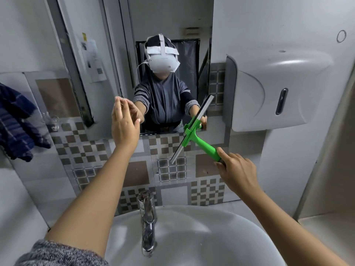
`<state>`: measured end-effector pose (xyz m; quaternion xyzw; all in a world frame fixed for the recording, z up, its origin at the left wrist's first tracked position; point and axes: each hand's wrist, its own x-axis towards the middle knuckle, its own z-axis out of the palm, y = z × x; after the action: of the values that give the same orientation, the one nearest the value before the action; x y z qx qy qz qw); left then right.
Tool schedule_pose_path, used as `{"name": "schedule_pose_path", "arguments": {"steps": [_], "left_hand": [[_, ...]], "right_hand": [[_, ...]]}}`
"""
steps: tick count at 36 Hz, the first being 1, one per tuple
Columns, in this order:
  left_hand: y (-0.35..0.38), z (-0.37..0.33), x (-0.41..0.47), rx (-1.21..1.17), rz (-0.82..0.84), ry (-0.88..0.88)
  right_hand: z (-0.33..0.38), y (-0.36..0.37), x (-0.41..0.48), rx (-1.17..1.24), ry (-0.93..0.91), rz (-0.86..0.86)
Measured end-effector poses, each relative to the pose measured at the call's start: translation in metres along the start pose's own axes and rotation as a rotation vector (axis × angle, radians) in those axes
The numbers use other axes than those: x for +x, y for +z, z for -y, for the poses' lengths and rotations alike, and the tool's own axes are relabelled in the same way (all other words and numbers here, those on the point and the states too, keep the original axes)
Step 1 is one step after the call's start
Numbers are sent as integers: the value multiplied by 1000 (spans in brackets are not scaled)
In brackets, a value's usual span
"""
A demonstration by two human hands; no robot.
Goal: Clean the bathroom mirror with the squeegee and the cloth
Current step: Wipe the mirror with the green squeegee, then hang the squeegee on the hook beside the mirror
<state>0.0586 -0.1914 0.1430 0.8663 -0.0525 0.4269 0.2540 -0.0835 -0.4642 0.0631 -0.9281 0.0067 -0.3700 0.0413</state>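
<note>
The bathroom mirror [107, 60] hangs on the wall above the sink and reflects a person wearing a white headset. My right hand [237, 170] grips the end of a green squeegee [194, 134] handle. Its long blade runs diagonally across the mirror's lower right corner and down over the tiles. My left hand [124, 123] is raised flat in front of the mirror's lower edge, fingers together, holding nothing. A dark blue striped cloth [16, 124] hangs at the far left, apart from both hands.
A white sink [221, 237] with a chrome tap [147, 217] lies directly below. A white wall dispenser [272, 89] juts out right of the mirror. Brown checkered tiles [169, 169] cover the wall beneath. A white ledge [326, 227] is at the lower right.
</note>
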Motion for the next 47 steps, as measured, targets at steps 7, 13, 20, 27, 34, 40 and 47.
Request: {"name": "schedule_pose_path", "arguments": {"steps": [7,13,20,27,34,40,47], "left_hand": [[8,-5,-17,69,66,113],[25,-22,-40,10,179,254],[33,-66,-66,-168,514,660],[6,-88,-83,-215,727,922],[-38,-66,-65,-360,653,876],[-81,-19,-48,-319,511,729],[-125,50,-46,-293,384,521]], "right_hand": [[0,8,-13,37,52,19],[0,4,-27,-9,116,90],[0,-18,-41,-34,94,101],[11,-62,-33,-115,-97,80],[41,-99,-6,-166,-286,13],[92,-110,26,-135,-335,-73],[168,-92,59,86,-323,-255]]}}
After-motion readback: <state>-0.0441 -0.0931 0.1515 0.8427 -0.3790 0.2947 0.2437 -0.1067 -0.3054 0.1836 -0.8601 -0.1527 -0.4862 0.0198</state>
